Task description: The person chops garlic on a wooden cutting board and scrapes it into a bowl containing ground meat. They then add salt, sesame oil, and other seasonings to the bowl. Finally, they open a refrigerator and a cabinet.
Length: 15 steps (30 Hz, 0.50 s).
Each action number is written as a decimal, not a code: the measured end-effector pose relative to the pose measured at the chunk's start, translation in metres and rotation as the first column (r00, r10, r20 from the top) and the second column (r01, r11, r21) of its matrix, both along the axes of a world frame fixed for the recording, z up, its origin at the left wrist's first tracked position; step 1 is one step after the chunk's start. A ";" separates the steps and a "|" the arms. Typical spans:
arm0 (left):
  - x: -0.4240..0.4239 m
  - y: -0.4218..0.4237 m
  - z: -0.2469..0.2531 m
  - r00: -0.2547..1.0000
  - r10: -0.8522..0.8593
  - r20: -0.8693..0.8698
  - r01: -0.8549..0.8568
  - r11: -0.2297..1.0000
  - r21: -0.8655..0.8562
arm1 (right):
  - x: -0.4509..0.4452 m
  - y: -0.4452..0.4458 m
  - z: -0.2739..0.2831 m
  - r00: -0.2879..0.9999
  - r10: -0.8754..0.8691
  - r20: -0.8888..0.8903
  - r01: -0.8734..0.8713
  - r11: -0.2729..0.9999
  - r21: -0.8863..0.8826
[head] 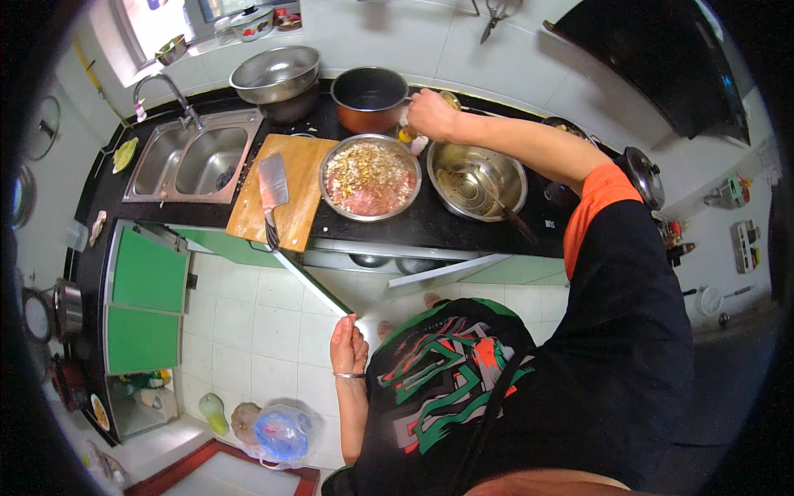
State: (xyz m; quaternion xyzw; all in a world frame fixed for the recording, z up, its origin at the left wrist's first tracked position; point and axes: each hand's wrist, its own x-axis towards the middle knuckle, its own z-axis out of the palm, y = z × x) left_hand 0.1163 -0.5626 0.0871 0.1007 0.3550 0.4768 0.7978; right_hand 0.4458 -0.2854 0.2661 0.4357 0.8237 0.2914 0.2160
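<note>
My left hand (348, 348) is low in front of the counter, its curled fingers at the outer corner of an open cabinet door (313, 284). My right hand (432, 116) reaches over the counter to a small yellow-capped bottle (407, 134), behind a steel bowl of minced meat (370, 193); its fingertips are partly hidden. Pale chopped bits and yellowish bits top the mince. Under my right forearm stands a larger steel bowl (456, 166) with residue and a long-handled utensil inside. A cleaver (273, 180) lies on a wooden cutting board (301, 214) left of the mince.
A double sink (214, 158) is at the left, with stacked metal bowls (276, 74) and an orange-brown pot (370, 115) behind the board. A second open cabinet door (453, 273) juts out below. A gourd (213, 412), a pumpkin (245, 421) and a plastic bag (282, 434) are on the floor.
</note>
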 end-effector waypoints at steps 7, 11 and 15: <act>0.012 0.016 0.002 0.996 -0.091 -0.019 0.091 0.996 -0.012 | 0.034 -0.022 -0.022 0.987 -0.142 -0.082 0.144 0.989 0.027; 0.026 0.023 0.003 0.984 -0.172 -0.044 0.172 0.985 -0.001 | 0.046 -0.051 -0.039 0.937 -0.202 -0.284 0.225 0.973 0.053; 0.044 0.037 0.006 0.971 -0.232 -0.051 0.233 0.972 0.013 | 0.026 -0.063 -0.051 0.943 -0.184 -0.276 0.173 0.983 -0.064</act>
